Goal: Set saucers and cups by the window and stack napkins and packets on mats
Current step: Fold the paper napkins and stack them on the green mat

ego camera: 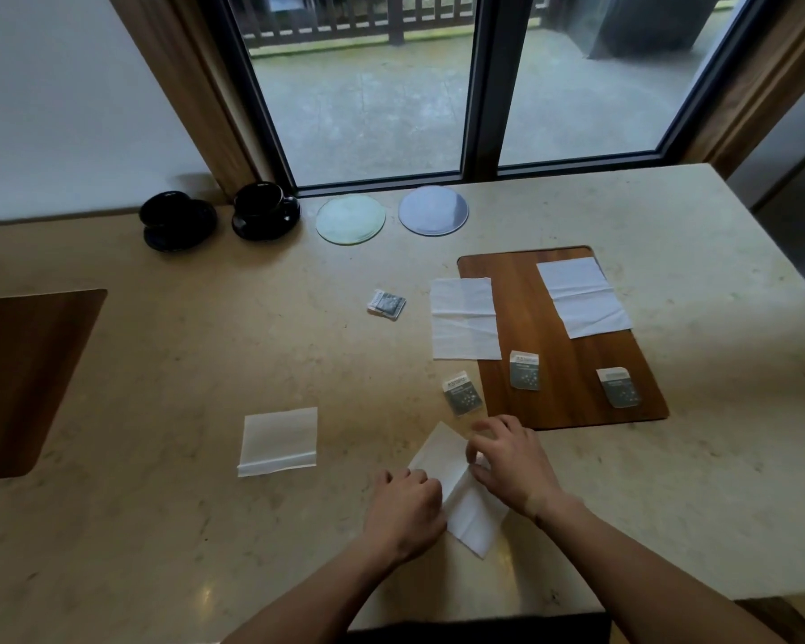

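Note:
Both my hands hold a white napkin (461,504) at the table's front edge: my left hand (407,508) grips its left side, my right hand (512,462) pinches its upper right. A folded napkin (279,441) lies to the left. The wooden mat (563,346) on the right carries a napkin (583,296) and two packets (524,370) (619,387). Another napkin (464,318) overlaps the mat's left edge. A packet (461,393) and a crumpled packet (386,303) lie off the mat. Two black cups on saucers (177,220) (265,210) stand by the window.
Two round glass coasters (350,219) (433,210) lie at the window sill. A second wooden mat (24,378) sits at the left edge of the pale stone table (159,355). The table's right corner drops off beyond the right mat.

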